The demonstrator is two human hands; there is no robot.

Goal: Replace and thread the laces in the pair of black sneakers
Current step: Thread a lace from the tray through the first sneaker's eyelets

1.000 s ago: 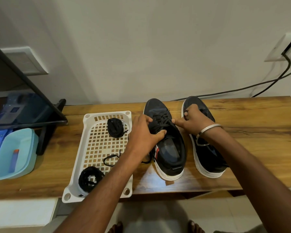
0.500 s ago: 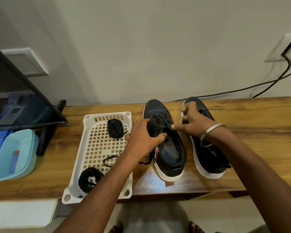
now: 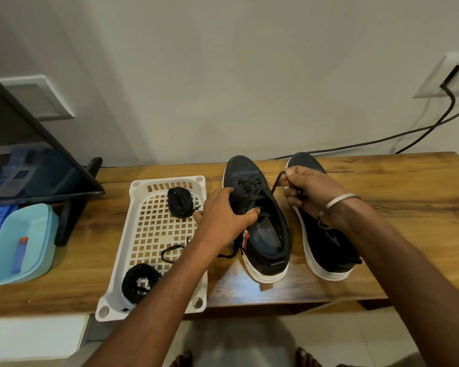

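Two black sneakers with white soles stand side by side on the wooden table [image 3: 382, 207], toes toward the wall. My left hand [image 3: 223, 213] grips the laced left sneaker [image 3: 265, 234] at its tongue and left side. Over the right sneaker [image 3: 326, 242], my right hand [image 3: 308, 189] pinches a black lace [image 3: 276, 182] pulled taut out of the left sneaker's eyelets. A loose lace end [image 3: 224, 255] trails beside the left sneaker's heel.
A white lattice tray [image 3: 154, 234] left of the shoes holds two coiled black laces [image 3: 180, 202] [image 3: 139, 280] and a loose loop of lace [image 3: 171, 252]. A light blue box [image 3: 21, 242] and a leaning dark screen [image 3: 37, 160] stand at far left. A black cable [image 3: 382, 140] runs along the wall.
My right hand has lifted and moved right, drawing the lace out of the left sneaker into a taut line. My left hand keeps its grip on that sneaker.
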